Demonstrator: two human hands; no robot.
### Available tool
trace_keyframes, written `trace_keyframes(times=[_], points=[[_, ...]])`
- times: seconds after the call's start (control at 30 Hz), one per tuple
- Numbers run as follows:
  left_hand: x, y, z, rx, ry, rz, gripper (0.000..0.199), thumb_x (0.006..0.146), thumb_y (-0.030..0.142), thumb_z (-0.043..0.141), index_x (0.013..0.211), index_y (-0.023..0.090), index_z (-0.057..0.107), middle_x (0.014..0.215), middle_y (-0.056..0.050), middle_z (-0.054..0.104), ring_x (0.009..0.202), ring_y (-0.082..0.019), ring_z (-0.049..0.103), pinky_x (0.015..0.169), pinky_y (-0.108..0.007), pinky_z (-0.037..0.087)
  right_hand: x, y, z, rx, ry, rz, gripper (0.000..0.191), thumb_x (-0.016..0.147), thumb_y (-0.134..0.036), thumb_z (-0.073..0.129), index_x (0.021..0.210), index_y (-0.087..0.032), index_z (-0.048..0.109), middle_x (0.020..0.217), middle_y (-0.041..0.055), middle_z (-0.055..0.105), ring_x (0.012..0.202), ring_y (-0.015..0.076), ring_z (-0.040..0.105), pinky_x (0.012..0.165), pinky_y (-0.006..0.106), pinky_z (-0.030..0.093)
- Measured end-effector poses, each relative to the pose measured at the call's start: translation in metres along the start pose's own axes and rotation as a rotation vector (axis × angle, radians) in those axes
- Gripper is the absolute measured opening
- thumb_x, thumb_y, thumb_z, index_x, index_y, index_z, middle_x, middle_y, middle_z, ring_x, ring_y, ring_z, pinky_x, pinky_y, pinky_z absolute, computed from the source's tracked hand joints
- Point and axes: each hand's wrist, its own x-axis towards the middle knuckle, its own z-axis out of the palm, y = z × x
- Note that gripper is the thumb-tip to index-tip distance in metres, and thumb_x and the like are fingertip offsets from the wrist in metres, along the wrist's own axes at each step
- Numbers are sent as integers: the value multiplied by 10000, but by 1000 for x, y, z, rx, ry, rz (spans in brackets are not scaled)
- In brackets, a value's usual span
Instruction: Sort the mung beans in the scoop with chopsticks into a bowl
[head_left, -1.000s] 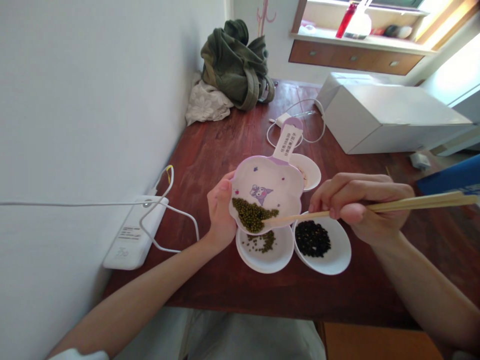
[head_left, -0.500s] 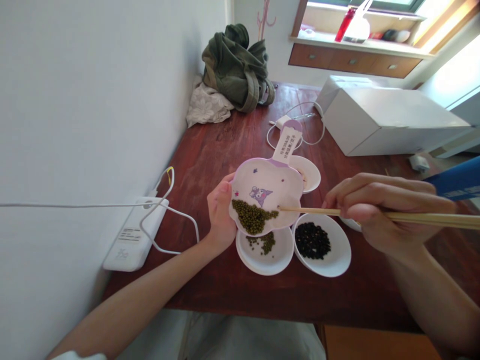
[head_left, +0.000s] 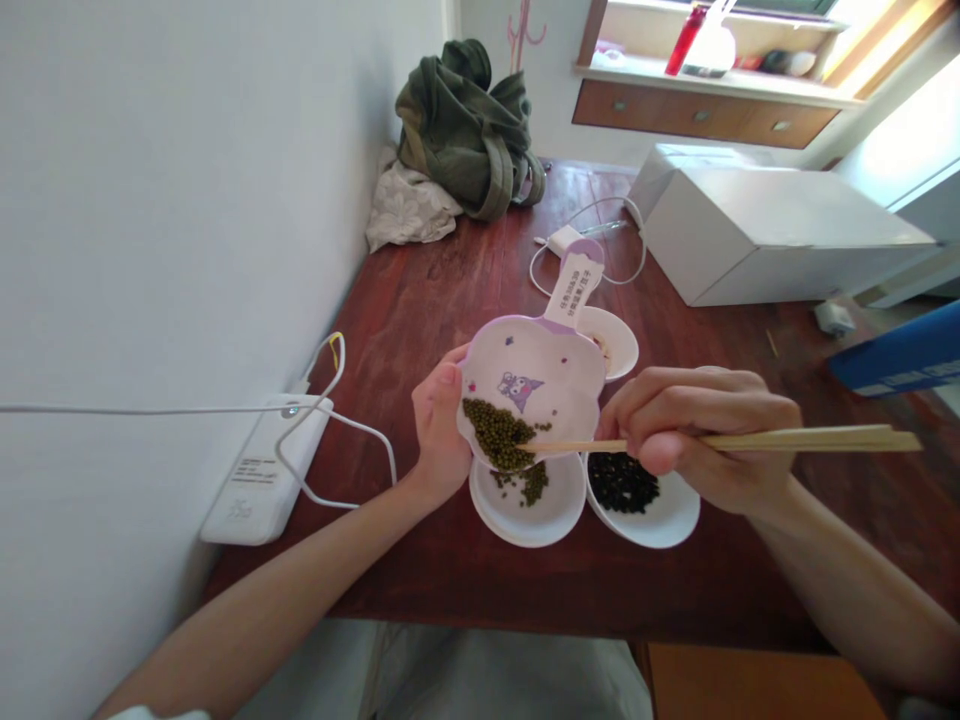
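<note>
My left hand (head_left: 441, 425) grips the left rim of a flower-shaped plate (head_left: 555, 385) with a purple edge and a labelled handle. Green beans (head_left: 495, 432) are heaped in its lower left part. In my right hand (head_left: 697, 430) are wooden chopsticks (head_left: 810, 440), their tips among the green beans. Below the plate, partly covered by it, is a white bowl (head_left: 529, 528) with some green beans. To its right a second white bowl (head_left: 679, 510) holds black beans (head_left: 622, 485). Behind the plate a third white bowl (head_left: 626, 345) holds pale pieces, mostly hidden.
A white power bank (head_left: 262, 475) with cables lies by the left wall. Farther back are a green bag (head_left: 465, 130), a patterned cloth (head_left: 412, 205), a white charger (head_left: 566, 240) with its cable and a large white box (head_left: 772, 230). A blue object (head_left: 900, 350) is at the right.
My right hand has moved left, and the chopstick tips have gone left and down into the green beans. A few beans on the plate now lie scattered to the right of the heap.
</note>
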Motion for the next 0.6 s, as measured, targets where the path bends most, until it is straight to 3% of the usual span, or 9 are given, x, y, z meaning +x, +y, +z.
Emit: trace_keyframes(times=[0.3, 0.6], points=[[1, -1, -2, 11, 2, 39, 611, 937, 779, 687, 758, 198, 755, 567, 14, 509, 665, -186, 601, 663, -301, 532, -5, 3, -3, 24, 138, 56, 260, 991, -395, 798, 804, -215, 779, 727, 61, 754, 650, 228, 740, 546, 357, 600], [-1, 0, -2, -6, -10, 40, 610, 949, 762, 686, 799, 180, 791, 584, 11, 508, 661, -173, 578, 643, -286, 511, -2, 2, 5, 53, 64, 42, 258, 1011, -357, 781, 813, -192, 767, 751, 55, 760, 656, 196, 744, 573, 317, 596]])
